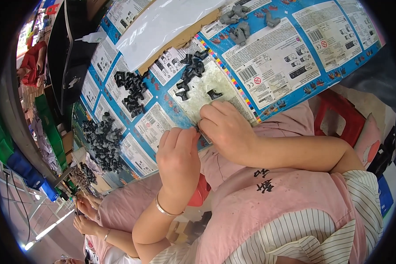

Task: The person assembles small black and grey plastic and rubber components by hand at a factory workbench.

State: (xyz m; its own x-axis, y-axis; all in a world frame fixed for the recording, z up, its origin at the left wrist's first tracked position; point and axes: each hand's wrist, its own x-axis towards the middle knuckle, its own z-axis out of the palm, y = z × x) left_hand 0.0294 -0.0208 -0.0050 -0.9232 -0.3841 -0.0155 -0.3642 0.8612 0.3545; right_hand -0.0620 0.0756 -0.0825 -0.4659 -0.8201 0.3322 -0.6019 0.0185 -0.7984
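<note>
My left hand (178, 154) and my right hand (229, 130) meet at the table's near edge, fingertips pinched together. Between them shows a sliver of something dark, mostly hidden by the fingers. A single small black plastic piece (214, 93), shaped like a boot, lies just beyond my right knuckles. Farther off is a loose cluster of similar black pieces (193, 68), with one more black piece (181, 95) nearer to me. To the left sit a heap of black pieces (131, 92) and a larger pile of dark grey pieces (102, 138).
Printed card sheets (273, 66) cover the table. Light grey plastic parts (240, 33) lie at its far side, near a white sheet (167, 26) with a brown edge. A white nozzle bottle (93, 37) lies far left. At lower left are a co-worker's hands (86, 215); a red stool (339, 114) stands right.
</note>
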